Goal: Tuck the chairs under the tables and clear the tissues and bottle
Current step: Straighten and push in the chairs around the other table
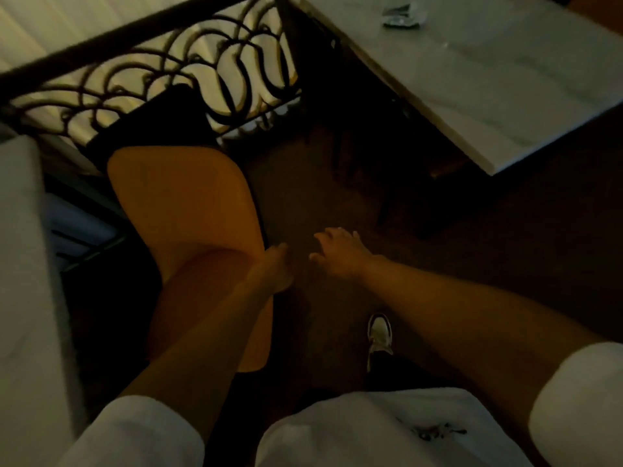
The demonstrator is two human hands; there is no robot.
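Dim dark floor, seemingly wrought-iron railing behind

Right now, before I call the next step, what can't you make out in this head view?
- Left hand grip on the orange chair: motion blur, dim light.
- Crumpled item on the marble table: small, blurred; tissue or wrapper unclear.
- Bottle: none in view.
- Chair legs: hidden under the seat.

Left hand grip on the chair edge is blurred, unclear.
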